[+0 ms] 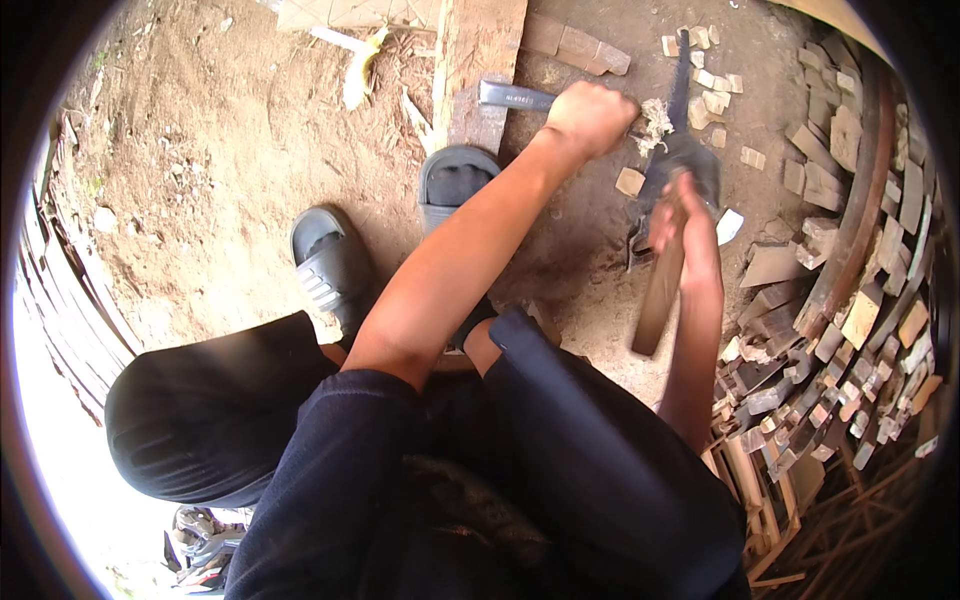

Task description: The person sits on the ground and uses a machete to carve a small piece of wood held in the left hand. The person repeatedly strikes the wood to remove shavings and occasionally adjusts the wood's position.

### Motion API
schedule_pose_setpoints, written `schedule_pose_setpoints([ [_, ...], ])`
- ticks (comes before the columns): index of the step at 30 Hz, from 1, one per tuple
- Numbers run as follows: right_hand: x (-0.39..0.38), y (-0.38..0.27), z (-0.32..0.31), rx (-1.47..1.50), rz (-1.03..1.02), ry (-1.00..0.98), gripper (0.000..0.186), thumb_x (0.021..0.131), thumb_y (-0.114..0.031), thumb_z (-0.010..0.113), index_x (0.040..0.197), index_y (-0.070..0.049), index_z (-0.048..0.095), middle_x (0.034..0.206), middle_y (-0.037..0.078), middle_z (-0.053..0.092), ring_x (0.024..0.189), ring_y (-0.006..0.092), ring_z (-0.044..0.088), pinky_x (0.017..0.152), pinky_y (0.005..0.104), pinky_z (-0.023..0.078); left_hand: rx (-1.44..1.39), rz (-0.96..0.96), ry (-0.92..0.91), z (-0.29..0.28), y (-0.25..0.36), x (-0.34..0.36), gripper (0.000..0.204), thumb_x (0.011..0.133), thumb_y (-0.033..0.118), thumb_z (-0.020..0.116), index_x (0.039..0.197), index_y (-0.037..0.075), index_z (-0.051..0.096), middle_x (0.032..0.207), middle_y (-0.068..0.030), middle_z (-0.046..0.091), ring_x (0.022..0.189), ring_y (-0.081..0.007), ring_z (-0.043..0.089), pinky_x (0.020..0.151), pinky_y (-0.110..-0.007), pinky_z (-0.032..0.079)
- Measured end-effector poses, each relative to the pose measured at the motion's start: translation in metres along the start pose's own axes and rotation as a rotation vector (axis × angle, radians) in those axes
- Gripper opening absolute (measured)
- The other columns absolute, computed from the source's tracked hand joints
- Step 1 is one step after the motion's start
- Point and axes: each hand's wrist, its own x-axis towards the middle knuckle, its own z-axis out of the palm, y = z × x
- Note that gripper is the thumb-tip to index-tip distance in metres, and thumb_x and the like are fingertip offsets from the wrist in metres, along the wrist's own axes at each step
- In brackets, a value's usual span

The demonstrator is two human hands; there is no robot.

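My left hand (592,118) is closed around a chisel; its flat metal blade (515,96) points left, its tip over a wooden board (478,50). Past my fist, a pale frayed end (655,122) sticks out, looking like the chisel's splintered handle butt. My right hand (688,222), smeared by motion, grips a hammer by its wooden handle (657,305). The hammer's dark head (692,165) is blurred, just right of and below the frayed end, apart from my left hand. Beyond the head, a dark tapering blade (682,80), like a saw's, lies on the ground.
Small wood offcuts (712,100) are scattered at the far right. Stacked wood pieces (850,370) line the right side, with a long curved-looking beam (862,200). A banana peel-like yellow scrap (362,72) lies on the dirt ground (200,200). My sandalled feet (458,180) are near the board.
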Motion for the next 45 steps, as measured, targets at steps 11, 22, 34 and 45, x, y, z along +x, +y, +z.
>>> schedule_pose_setpoints([
  [11,-0.007,-0.011,-0.004,0.032,0.109,-0.037,0.031,0.091,-0.039,0.046,0.093,-0.008,0.047,0.061,-0.002,0.042,0.042,0.0059,0.039,0.036,0.0208,0.033,-0.03,0.013,0.017,0.004,-0.004,-0.003,0.014,0.075,0.013,0.053,0.081,0.007,0.064,0.08,-0.0132,0.066,0.076,-0.027,0.065,0.066,-0.037,0.052],
  [22,0.01,-0.012,0.0,0.17,-0.056,0.083,0.031,0.091,-0.039,0.047,0.092,-0.008,0.042,0.061,-0.001,0.041,0.043,0.0073,0.038,0.039,0.0226,0.034,0.016,-0.013,0.015,0.004,-0.002,-0.002,0.012,0.075,0.014,0.056,0.08,0.01,0.066,0.083,-0.0096,0.067,0.078,-0.0226,0.066,0.069,-0.034,0.052],
  [34,-0.002,-0.018,0.003,-0.067,0.043,-0.029,0.029,0.092,-0.037,0.044,0.09,-0.008,0.043,0.06,-0.001,0.042,0.043,0.0093,0.038,0.041,0.0239,0.034,0.017,-0.049,-0.025,0.004,-0.007,0.0,0.013,0.076,0.013,0.055,0.082,0.01,0.066,0.084,-0.0102,0.067,0.079,-0.0238,0.066,0.07,-0.034,0.052],
  [45,0.006,-0.04,0.002,-0.091,0.001,-0.004,0.03,0.092,-0.036,0.046,0.089,-0.007,0.044,0.06,-0.002,0.043,0.043,0.0081,0.038,0.039,0.0223,0.034,0.024,-0.062,0.034,0.007,-0.008,0.0,0.014,0.076,0.016,0.056,0.082,0.01,0.066,0.083,-0.0103,0.067,0.079,-0.0239,0.066,0.069,-0.034,0.053],
])
